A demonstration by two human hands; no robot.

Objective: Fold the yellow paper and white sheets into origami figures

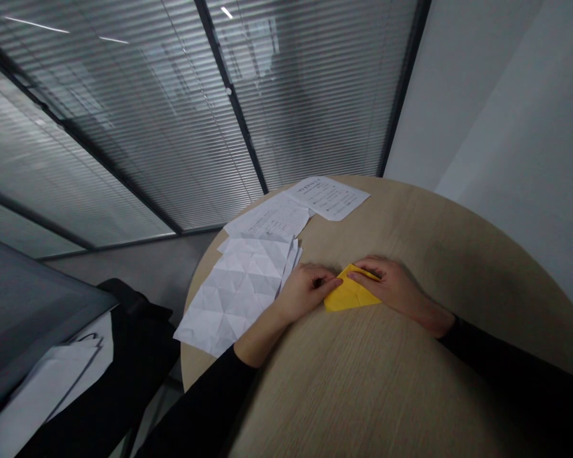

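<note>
1. Paper [352,297]: yellow, folded, held between both hands over the table [410,375]; its point faces the far side and its long edge faces the wearer; whether it rests fully on the wood cannot be told.
2. Left hand [303,291]: closed on the paper's left slope, thumb and forefinger pinching the edge.
3. Right hand [392,284]: closed on the right slope, thumb on the near face, fingers at the far edge.
4. Step in hand, as judged: shaping a fold; good practice is to line up the edges before pressing, pin the layers with one hand, and run the other thumb firmly along the crease; the table's hard top would serve as backing; uneven pressure could let the layers slip.
5. White sheet [241,277]: creased in triangles, lying near the left hand, partly over the table's left edge.
6. Printed sheets [333,198]: beyond it, toward the table's far edge.
7. Blinds [315,95]: behind the table.
</note>
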